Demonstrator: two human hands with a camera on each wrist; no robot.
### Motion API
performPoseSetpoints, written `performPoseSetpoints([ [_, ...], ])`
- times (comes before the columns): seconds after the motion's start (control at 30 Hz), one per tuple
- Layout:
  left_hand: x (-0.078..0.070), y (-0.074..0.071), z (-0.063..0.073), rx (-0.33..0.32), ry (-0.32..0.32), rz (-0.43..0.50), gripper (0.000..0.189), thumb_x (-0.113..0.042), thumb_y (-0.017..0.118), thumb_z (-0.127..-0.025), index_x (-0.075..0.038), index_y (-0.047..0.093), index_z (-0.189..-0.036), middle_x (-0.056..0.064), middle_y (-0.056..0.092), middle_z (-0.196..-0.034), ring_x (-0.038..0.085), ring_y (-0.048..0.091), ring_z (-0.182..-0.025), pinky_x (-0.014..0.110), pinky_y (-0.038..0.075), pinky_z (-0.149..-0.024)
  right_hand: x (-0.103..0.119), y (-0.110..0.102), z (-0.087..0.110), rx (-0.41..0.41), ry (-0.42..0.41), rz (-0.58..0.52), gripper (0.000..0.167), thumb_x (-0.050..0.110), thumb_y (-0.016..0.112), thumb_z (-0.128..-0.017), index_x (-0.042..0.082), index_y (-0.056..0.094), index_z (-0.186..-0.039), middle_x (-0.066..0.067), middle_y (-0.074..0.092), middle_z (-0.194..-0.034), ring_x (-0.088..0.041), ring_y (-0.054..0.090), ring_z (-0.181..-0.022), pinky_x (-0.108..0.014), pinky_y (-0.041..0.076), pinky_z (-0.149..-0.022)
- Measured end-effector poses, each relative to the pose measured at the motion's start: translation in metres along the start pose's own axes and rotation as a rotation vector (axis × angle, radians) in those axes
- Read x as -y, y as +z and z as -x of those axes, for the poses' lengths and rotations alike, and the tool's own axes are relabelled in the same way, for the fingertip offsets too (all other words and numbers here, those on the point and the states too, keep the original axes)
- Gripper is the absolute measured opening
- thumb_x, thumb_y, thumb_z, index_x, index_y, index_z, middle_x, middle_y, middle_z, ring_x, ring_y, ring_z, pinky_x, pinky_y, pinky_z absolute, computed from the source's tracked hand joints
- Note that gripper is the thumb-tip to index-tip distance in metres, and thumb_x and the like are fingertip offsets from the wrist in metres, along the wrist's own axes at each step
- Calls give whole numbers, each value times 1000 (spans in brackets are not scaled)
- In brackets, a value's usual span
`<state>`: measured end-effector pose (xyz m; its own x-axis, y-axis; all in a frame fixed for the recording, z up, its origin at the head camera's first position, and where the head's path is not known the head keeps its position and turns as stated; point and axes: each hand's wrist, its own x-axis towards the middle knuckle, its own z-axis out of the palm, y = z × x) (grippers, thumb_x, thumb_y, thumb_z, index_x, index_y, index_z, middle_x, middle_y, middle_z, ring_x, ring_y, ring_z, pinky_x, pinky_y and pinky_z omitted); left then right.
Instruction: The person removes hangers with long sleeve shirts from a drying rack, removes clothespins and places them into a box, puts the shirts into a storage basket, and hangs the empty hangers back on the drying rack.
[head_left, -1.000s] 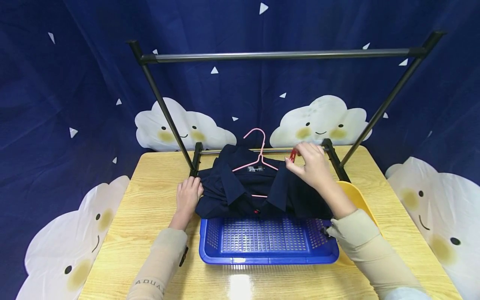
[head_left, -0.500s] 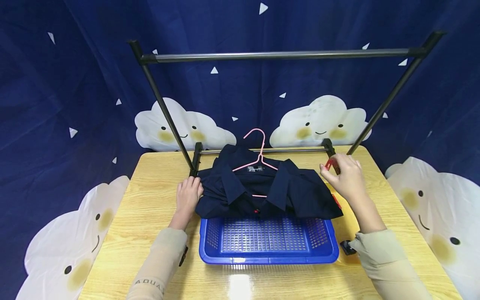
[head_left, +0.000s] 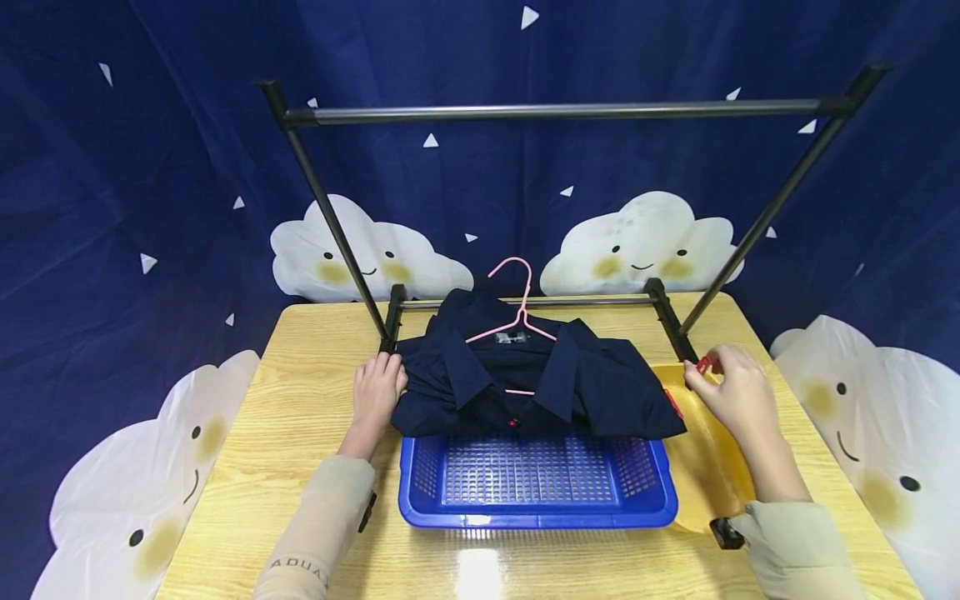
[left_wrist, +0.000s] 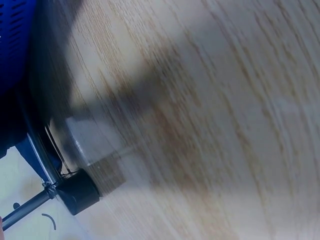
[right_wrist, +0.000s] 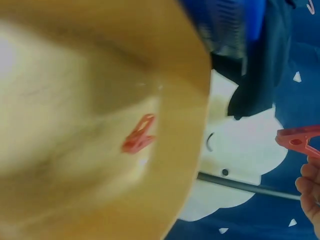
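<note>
A dark navy collared shirt (head_left: 600,379) lies over the back of a blue perforated basket (head_left: 536,522), with a pink hanger (head_left: 519,317) inside its collar. My left hand (head_left: 377,390) grips the shirt's left sleeve end beside the rack's foot. Between the thumb and fingers of my right hand (head_left: 738,396) is a red clothespin (right_wrist: 299,139), held above the right side of a yellow basin (head_left: 708,467). Inside that basin lies another red clothespin (right_wrist: 137,137). A red piece (head_left: 673,403) shows at the shirt's right sleeve edge.
A black rack with a metal crossbar (head_left: 562,111) stands over the back of the wooden table (head_left: 300,400). Behind it hangs a navy curtain (head_left: 480,183) with cloud faces. The blue basket overlaps the yellow basin's left side.
My right hand has moved right and toward me with the red clothespin, from above the shirt's right shoulder to over the yellow basin. My left hand stays at the sleeve.
</note>
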<state>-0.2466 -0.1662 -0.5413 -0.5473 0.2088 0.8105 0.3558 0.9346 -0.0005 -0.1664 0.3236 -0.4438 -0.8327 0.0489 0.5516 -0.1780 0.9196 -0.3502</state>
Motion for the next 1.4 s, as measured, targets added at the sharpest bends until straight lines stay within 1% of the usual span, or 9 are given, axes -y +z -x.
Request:
performPoseSetpoints([
  [0.1, 0, 0, 0, 1, -2, 0, 15, -16, 43, -82, -5, 51, -87, 10, 48, -77, 28, 45, -64, 38, 36, -58, -8, 1, 10, 11, -5, 19, 25, 21, 65, -74, 0, 51, -73, -16, 52, -69, -32, 48, -64, -42, 35, -60],
  [0.23, 1, 0, 1, 27, -12, 6, 16, -18, 41, -84, -5, 50, -86, 10, 47, -77, 29, 45, -65, 38, 36, -59, -17, 3, 23, 49, -11, 41, 25, 20, 67, -74, 1, 51, -71, -13, 51, -66, -29, 46, -60, -40, 35, -57],
  [0.33, 1, -1, 1, 47, -17, 10, 16, -18, 41, -84, -5, 50, -87, 10, 47, -77, 29, 45, -66, 39, 37, -60, -22, 5, 31, 86, -1, 59, 26, 20, 68, -74, 2, 50, -71, -11, 49, -64, -26, 44, -58, -37, 34, -53],
  [0.57, 0, 0, 1, 34, -13, 12, 14, -17, 45, -82, -5, 50, -87, 10, 47, -77, 28, 45, -67, 38, 37, -60, -32, 13, 42, 202, 18, 100, 27, 23, 67, -75, 4, 48, -69, -6, 44, -60, -21, 40, -54, -31, 30, -48],
  [0.87, 0, 0, 0, 42, -17, 18, 15, -17, 44, -83, -4, 51, -87, 10, 48, -77, 29, 46, -66, 38, 37, -60, -47, 24, 54, 387, 94, 127, 30, 27, 66, -78, 3, 48, -72, -5, 43, -58, -23, 43, -53, -33, 30, -47],
  [1.0, 0, 0, 0, 46, -22, 23, 15, -18, 44, -84, -4, 51, -87, 10, 49, -78, 29, 46, -66, 39, 37, -60, -51, 30, 59, 465, 100, 134, 31, 28, 66, -78, 4, 48, -73, -5, 46, -60, -24, 46, -54, -36, 34, -47],
  [1.13, 1, 0, 0, 53, -23, 28, 17, -18, 41, -85, -4, 50, -87, 11, 49, -78, 30, 46, -67, 40, 37, -61, -54, 35, 62, 514, 98, 141, 32, 28, 68, -76, 4, 47, -73, -5, 47, -61, -23, 46, -54, -37, 35, -48],
  [1.27, 1, 1, 1, 50, -19, 27, 17, -18, 42, -85, -4, 50, -87, 11, 48, -78, 30, 46, -68, 40, 38, -61, -57, 42, 65, 555, 115, 150, 33, 30, 67, -77, 4, 47, -73, -5, 45, -62, -23, 46, -55, -36, 34, -47],
  [1.4, 1, 1, 1, 50, -20, 22, 15, -17, 44, -84, -4, 50, -87, 11, 48, -78, 29, 46, -68, 39, 37, -61, -60, 49, 66, 562, 105, 170, 34, 29, 66, -78, 4, 45, -72, -6, 44, -61, -24, 47, -56, -39, 36, -48],
])
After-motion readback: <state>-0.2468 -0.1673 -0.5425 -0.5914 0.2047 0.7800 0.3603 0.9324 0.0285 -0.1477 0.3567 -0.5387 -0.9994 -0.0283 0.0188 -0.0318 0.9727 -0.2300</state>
